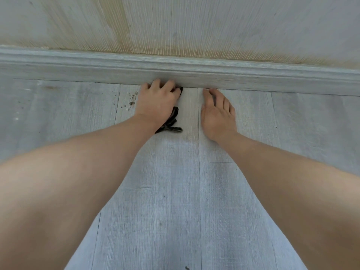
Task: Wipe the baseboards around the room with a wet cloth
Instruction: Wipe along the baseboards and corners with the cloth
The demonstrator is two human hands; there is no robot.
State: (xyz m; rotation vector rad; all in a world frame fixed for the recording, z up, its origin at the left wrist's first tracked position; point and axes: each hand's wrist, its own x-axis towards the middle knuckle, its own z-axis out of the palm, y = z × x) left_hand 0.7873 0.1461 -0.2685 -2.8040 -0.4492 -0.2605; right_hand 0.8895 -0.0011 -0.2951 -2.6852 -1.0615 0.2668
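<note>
Baseboard [194, 75] runs left to right directly ahead of both hands. Left hand [157, 100] grips the dark cloth [172, 121] against its foot. Right hand [217, 114] rests flat on the floor [175, 201] beside it, holding nothing.

Home rm: grey plank floor [179, 201], baseboard [253, 78], textured wallpaper wall [194, 22].

Grey plank floor [175, 201]; striped, yellow-stained wall [194, 22].
</note>
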